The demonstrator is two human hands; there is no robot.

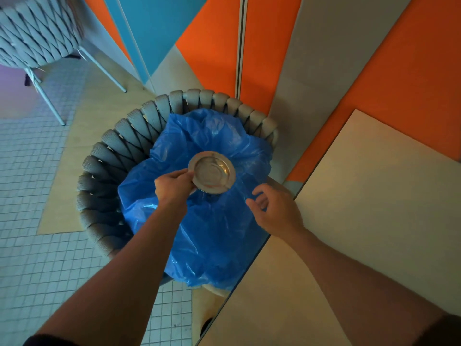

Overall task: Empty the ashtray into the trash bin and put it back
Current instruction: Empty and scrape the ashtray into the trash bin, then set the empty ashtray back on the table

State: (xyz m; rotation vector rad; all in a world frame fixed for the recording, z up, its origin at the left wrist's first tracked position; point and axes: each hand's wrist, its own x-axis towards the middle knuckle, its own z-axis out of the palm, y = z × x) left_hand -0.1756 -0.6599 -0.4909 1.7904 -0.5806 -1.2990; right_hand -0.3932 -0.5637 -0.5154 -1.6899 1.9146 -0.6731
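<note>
A round metal ashtray [212, 171] is held above a blue plastic trash bag [199, 221] that fills a woven grey chair [119, 158]. My left hand [173, 184] grips the ashtray by its left rim. The ashtray's shiny bowl faces up toward me and looks bare. My right hand [275, 211] hovers just right of the ashtray, over the bag's right edge, fingers curled and apart, holding nothing.
A beige table top [374, 221] runs along the right side, its edge next to the bag. A second woven chair [37, 31] on thin metal legs stands at the top left. Orange, blue and grey wall panels stand behind. The floor is small white tiles.
</note>
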